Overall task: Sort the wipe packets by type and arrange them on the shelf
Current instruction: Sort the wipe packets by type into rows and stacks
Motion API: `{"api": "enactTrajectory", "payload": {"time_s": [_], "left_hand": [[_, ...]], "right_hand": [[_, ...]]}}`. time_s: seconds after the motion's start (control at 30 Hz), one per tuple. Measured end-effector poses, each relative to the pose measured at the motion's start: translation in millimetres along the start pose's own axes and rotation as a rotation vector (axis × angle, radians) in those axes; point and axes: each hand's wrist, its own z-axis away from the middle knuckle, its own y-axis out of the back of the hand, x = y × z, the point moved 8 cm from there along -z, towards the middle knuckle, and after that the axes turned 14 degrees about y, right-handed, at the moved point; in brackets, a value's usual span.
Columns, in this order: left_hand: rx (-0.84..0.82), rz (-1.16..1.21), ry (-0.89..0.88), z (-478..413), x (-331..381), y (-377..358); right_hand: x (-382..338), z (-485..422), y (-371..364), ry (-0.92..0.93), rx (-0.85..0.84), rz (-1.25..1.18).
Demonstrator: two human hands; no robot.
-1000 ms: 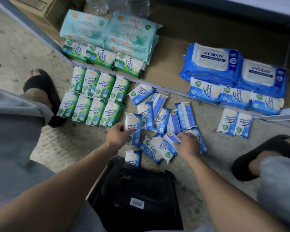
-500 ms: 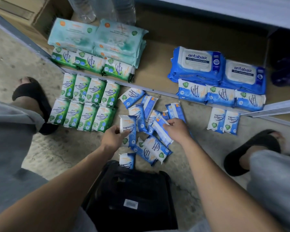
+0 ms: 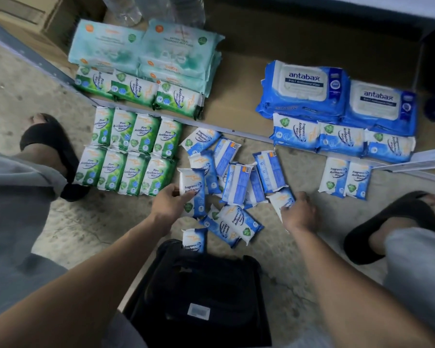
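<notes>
Several small blue wipe packets [image 3: 239, 180] lie in a loose heap on the floor between my hands. My left hand [image 3: 170, 203] holds one blue packet [image 3: 194, 190] upright at the heap's left side. My right hand [image 3: 299, 213] grips another blue packet [image 3: 280, 200] at the heap's right edge. Several green pine packets [image 3: 131, 153] lie in two neat rows to the left. Two blue packets [image 3: 344, 178] lie side by side on the right. On the low shelf [image 3: 236, 104] sit three green packets [image 3: 138, 92], pale teal packs [image 3: 146, 50], three blue packets [image 3: 342, 140] and two large Antabax packs [image 3: 337, 95].
A black bag [image 3: 201, 295] sits on the floor just below the heap, with one blue packet [image 3: 194, 240] leaning at its top edge. My sandalled feet [image 3: 49, 146] [image 3: 397, 222] flank the work area. Clear bottles [image 3: 126, 8] and a cardboard box [image 3: 18, 13] stand at the back left.
My right hand has drawn a blue packet out of the middle of the heap to its right edge. My left hand has kept its packet in about the same spot.
</notes>
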Motion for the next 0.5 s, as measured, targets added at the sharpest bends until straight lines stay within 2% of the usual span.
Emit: {"api": "enactTrajectory", "payload": {"time_s": [0.27, 0.5], "left_hand": [[-0.02, -0.02, 0.003, -0.9, 2.9, -1.4], [-0.03, 0.027, 0.013, 1.3, 8.7, -5.8]], "right_hand": [[2.9, 4.3, -20.9, -0.06, -0.046, -0.045], [-8.4, 8.7, -8.7, -0.075, -0.117, -0.452]]}}
